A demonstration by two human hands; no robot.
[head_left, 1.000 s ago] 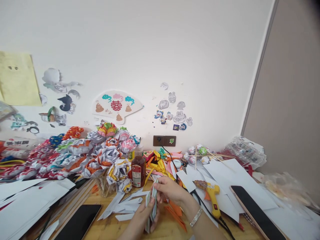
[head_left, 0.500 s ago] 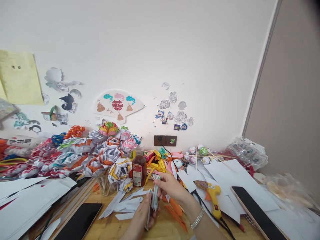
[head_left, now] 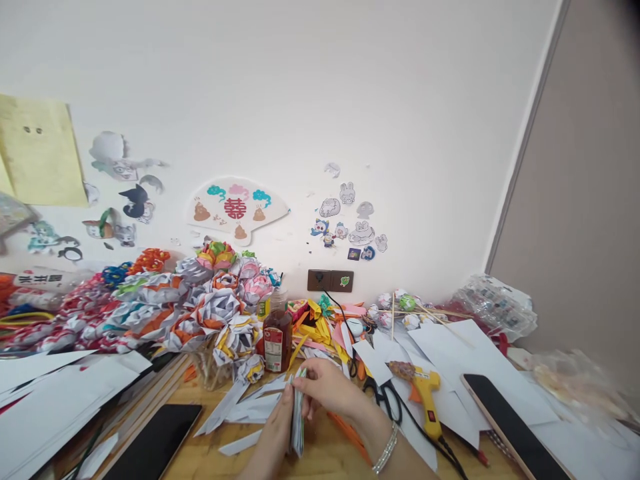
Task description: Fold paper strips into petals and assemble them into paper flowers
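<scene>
Head view, grip: both bare hands on one paper stack (head_left: pixel 299 421); left hand (head_left: pixel 277 421) closed along its left side, right hand (head_left: pixel 327 388) pinching the upper end between thumb and fingers.
Paper stack, place: between the two hands, on edge, long side running towards the wearer; whether the lower end touches the table (head_left: pixel 205 455), cannot tell.
Stack, done: many slips gathered into one narrow bundle; handling looks midway, by my judgement.
Stack, left: edges not flush at the lower end, so squaring or sorting seems incomplete; nothing from the bundle seen set down.
Stack, look: thin, layered, mostly pale with greenish-grey edges; faces largely hidden by fingers, any printing too small to read.
Loose strips (head_left: pixel 260 408): white, scattered just left of the grip, outside the bundle; whether they belong with it, cannot tell.
Orange paper (head_left: pixel 349 433): folded lengths just right of the grip, partly under the right forearm.
Scissors (head_left: pixel 384 396): black handles showing, just right of the right wrist, unheld.
Glue gun (head_left: pixel 426 395): yellow, farther right of the grip, lying untouched.
Bottle (head_left: pixel 277 341): upright, beyond the grip, slightly left.
Paper flowers (head_left: pixel 217 307): made up and heaped beyond the grip to the left.
</scene>
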